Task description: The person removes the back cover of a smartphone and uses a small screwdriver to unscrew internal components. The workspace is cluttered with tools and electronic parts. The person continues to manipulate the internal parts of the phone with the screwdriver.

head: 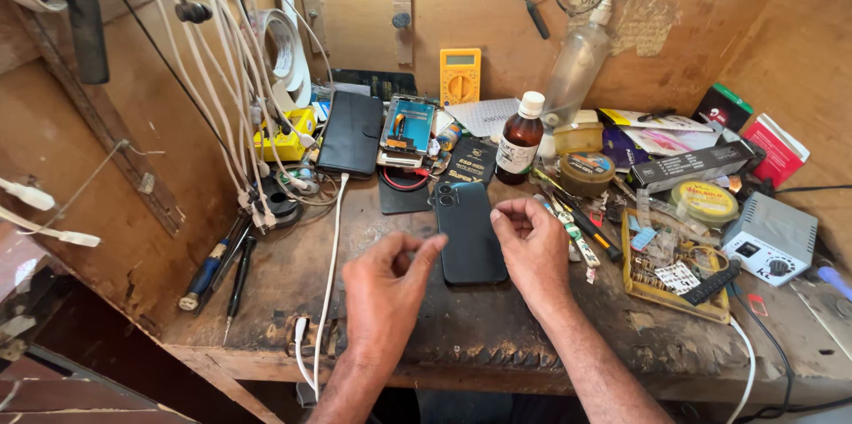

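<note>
A dark phone (468,231) lies back side up on the worn wooden bench (497,335), its camera end pointing away from me. My left hand (383,293) hovers just left of the phone, thumb and forefinger pinched together; whether something tiny sits between them I cannot tell. My right hand (534,248) rests at the phone's right edge with fingers curled, thumb touching the phone's side. Neither hand grips the phone.
Behind the phone lie a black wallet case (351,133), an opened phone frame (406,129), a brown bottle (521,138) and a yellow multimeter (460,75). White cables (330,255) hang at left beside screwdrivers (211,266). A parts tray (674,278) and grey power unit (770,238) stand right.
</note>
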